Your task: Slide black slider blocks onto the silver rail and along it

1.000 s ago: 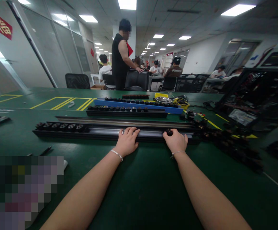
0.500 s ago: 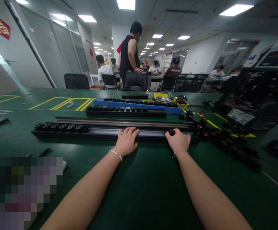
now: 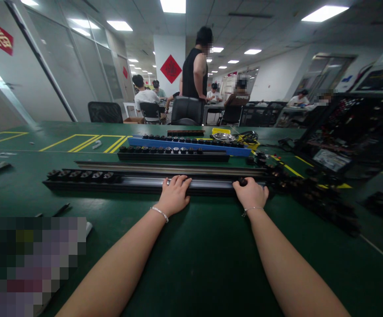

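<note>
On the green tabletop [image 3: 204, 255] lies one long black rail [image 3: 85, 187], with about six black blocks [image 3: 86, 175] at its left end. The left hand [image 3: 175, 196] grasps this rail near its middle. The right hand [image 3: 251, 193] pinches one small black part [image 3: 243, 181] above the rail's right portion.

You are in what looks like a light assembly workshop in an office-style room. Your broad, dark green worktable [image 3: 191, 259], marked at middle left with yellow rectangular outlines [image 3: 87, 134], carries a long, straight black rail [image 3: 138, 189] with a row of small parts, a long blue tray [image 3: 191, 146] behind it and, at right, a heap of small black pieces [image 3: 330, 207]. People sit at further tables across the upper centre. Framed glass partitions [image 3: 75, 61] at upper left and flat white ceiling panels [image 3: 173, 5] give you the office look.
</note>
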{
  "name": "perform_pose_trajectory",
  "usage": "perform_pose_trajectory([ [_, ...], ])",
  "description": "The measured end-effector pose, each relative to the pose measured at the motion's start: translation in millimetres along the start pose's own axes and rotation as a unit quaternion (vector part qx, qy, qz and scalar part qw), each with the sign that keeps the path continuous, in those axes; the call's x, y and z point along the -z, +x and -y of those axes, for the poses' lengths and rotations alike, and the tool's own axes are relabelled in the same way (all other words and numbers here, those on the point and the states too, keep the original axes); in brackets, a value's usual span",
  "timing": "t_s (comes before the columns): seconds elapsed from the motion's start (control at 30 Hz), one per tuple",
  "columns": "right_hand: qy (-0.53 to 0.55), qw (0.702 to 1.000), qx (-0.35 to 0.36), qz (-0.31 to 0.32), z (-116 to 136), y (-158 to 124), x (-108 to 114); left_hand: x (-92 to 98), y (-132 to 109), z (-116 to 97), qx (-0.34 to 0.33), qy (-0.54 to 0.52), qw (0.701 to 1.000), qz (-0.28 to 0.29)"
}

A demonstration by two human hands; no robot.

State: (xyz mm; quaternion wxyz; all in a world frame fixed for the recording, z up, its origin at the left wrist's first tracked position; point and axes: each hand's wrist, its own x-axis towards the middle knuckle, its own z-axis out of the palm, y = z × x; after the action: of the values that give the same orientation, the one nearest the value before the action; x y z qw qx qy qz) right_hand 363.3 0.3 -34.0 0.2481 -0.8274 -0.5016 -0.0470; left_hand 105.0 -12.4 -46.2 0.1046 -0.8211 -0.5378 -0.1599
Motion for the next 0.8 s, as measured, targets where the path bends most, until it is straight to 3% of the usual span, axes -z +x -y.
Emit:
perform_pose_trajectory([
  [0.8,-0.035,0.999,-0.021,-0.021,-18.2,11.2,2.0,2.5,-0.2,-0.7,0.000,0.000,1.000,0.008],
])
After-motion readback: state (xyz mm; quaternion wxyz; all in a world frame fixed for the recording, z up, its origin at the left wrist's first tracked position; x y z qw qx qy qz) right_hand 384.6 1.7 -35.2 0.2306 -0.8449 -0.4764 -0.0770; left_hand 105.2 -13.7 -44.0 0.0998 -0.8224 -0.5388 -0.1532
